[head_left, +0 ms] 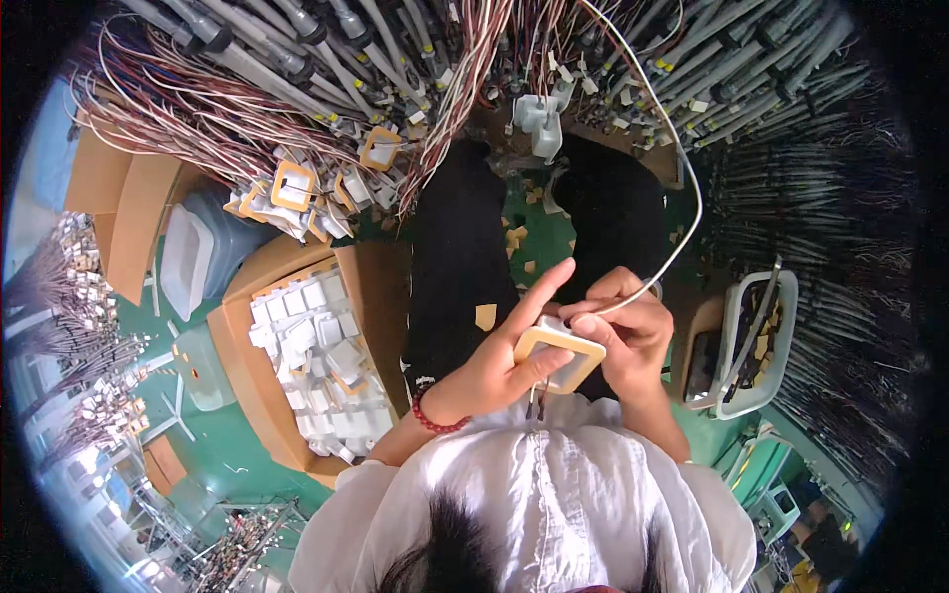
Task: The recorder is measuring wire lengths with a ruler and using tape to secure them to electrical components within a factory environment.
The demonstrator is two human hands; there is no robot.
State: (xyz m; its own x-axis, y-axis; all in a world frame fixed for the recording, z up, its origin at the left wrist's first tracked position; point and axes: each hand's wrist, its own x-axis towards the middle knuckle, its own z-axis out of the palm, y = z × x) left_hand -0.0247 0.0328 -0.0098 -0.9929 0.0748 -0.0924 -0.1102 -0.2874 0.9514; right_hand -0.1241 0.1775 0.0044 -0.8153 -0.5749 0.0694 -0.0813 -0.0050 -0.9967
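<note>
Left grip (494, 371) is clamping the tan-rimmed housing (575, 370); right grip (633, 341) is pinching the cable (699, 203) beside it. Judged light and stiff, the housing is inviting a rim hold.

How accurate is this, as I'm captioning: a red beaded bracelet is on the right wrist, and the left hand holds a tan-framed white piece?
One slip: the head view shows the red beaded bracelet on the left wrist, not the right; the left hand does hold a tan-framed white piece.
</note>
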